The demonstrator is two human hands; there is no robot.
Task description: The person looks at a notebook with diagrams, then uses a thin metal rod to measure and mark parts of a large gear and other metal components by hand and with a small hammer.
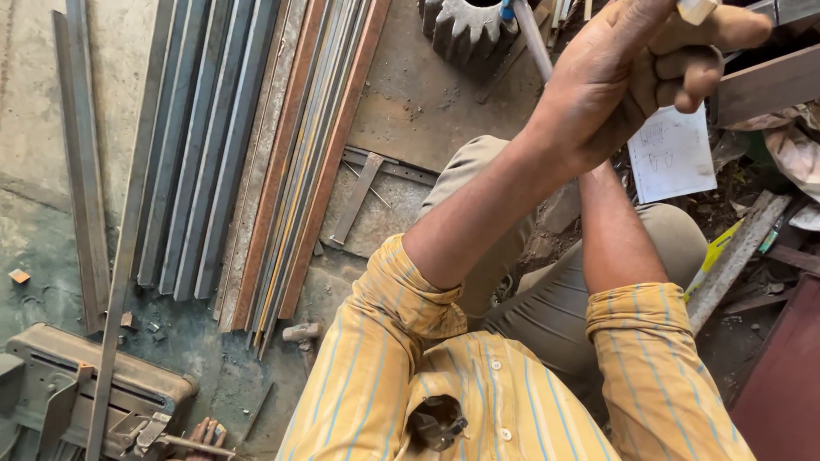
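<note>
Left hand: the left hand (636, 72) is raised at about one o'clock in the view, fingers curled into a tight fist; a small pale piece (696, 9) sticks out at its top edge, and whether the fist grips it I cannot tell.
Right hand: hidden behind the left forearm and fist; how its fingers stand cannot be told.
Rod: a grey metal rod (532, 36) with a blue band near its top runs up toward twelve o'clock, just beside the left wrist; its lower end is hidden behind the hand.
Gear: a large toothed steel gear (468, 27) lies at twelve o'clock, just left of the rod.
Paper: a white sheet with sketches (672, 156) lies on the ground at two o'clock, below the fist.
Steel stock: a bundle of long angle bars and flat strips (248, 154) lies at ten o'clock, well apart from the hands.
Machine: a worn grey-green machine (94, 393) sits at eight o'clock.
Clothing: yellow striped shirt sleeves (384, 341) are rolled to the elbows.
</note>
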